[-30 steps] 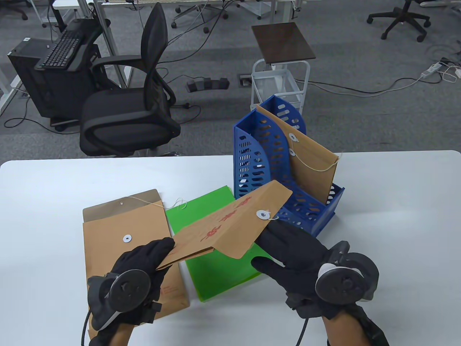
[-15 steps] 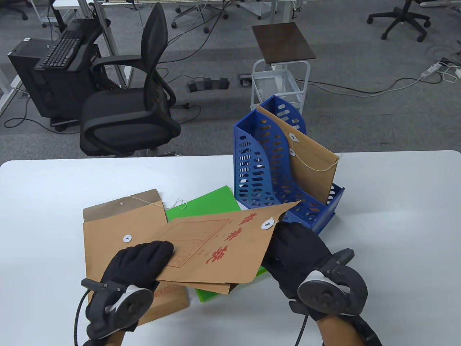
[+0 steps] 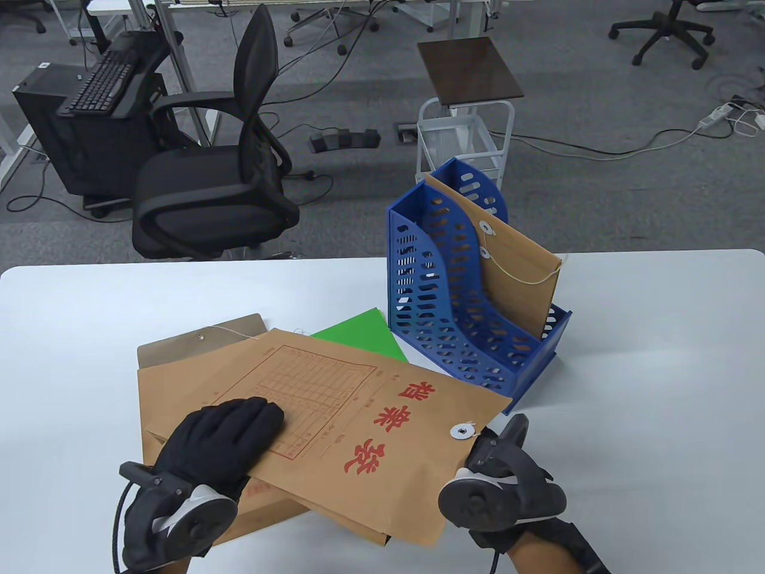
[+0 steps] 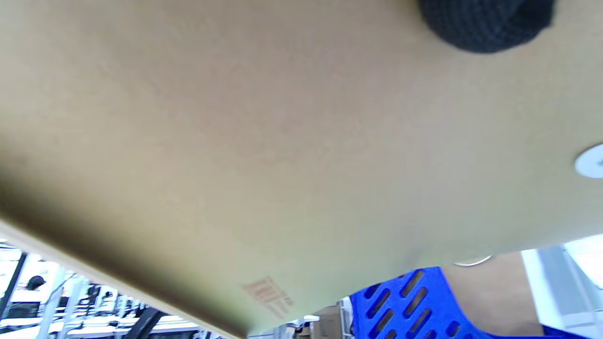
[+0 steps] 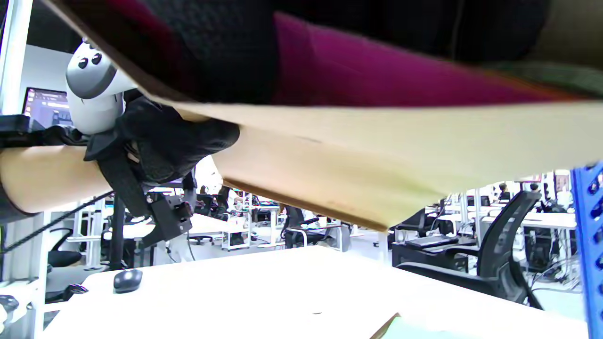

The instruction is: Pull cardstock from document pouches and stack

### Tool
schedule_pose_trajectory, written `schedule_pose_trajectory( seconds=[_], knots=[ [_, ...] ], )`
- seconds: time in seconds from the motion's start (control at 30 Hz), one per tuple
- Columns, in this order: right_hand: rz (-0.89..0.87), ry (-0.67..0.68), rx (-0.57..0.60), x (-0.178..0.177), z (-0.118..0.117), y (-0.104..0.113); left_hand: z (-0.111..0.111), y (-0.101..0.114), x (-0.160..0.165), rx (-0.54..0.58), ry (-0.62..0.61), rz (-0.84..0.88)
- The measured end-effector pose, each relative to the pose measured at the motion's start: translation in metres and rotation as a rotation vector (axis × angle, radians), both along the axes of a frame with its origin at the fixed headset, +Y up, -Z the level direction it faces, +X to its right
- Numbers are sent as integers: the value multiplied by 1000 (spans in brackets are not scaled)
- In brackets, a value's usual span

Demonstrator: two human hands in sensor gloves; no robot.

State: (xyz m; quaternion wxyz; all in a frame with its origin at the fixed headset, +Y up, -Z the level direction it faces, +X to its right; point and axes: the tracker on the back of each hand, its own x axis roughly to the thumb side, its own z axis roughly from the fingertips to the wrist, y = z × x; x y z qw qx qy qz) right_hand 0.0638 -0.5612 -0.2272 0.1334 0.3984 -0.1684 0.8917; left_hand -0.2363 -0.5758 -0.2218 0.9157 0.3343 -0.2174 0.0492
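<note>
Brown pouch (image 4: 282, 132) fills nearly the whole left wrist view, faint red print near its lower edge, white disc (image 4: 590, 161) at the right edge. One black gloved fingertip (image 4: 485, 23) lies on it at the top. Blue slotted file rack (image 4: 414, 306) shows below the pouch, bottom right.

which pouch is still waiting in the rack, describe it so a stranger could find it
Start at the blue file rack standing at the back of the white table. The upright kraft pouch leans in its right slot, string still wound; it is the only pouch standing rather than lying flat or held.
</note>
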Motion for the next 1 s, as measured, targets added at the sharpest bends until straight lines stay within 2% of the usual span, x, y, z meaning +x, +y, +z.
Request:
schedule_pose_trajectory(
  seconds=[0.07,0.13,0.27,0.3,0.37,0.53,0.63,0.7,0.73,0.8,0.87,0.9,1.0],
  knots=[
    [-22,-3,-11,0,0,1,1,-1,0,4,-11,-8],
    [-44,-9,50,1,0,3,-1,-4,2,-23,6,-33],
    [-94,-50,148,11,5,12,-14,-9,-4,-184,62,38],
    [-130,-52,157,18,6,17,-18,-13,-8,-254,48,112],
    [-189,-75,184,31,10,27,-25,-17,-13,-320,60,174],
    [-362,-186,291,80,25,58,-34,-15,-17,-361,129,217],
    [-533,-292,326,119,32,70,-40,-17,-21,-457,192,340],
    [-715,-376,362,152,38,73,-44,-24,-27,-492,251,471],
    [-778,-413,390,166,43,74,-45,-28,-29,-544,253,526],
    [-866,-463,449,185,51,76,-43,-35,-31,-531,250,655],
    [-920,-455,485,195,56,77,-39,-44,-32,-541,212,781],
    [-901,-419,474,196,56,78,-36,-53,-33,-551,184,906],
    [-848,-384,459,180,50,76,-29,-73,-35,-539,116,1101]
  ],
)
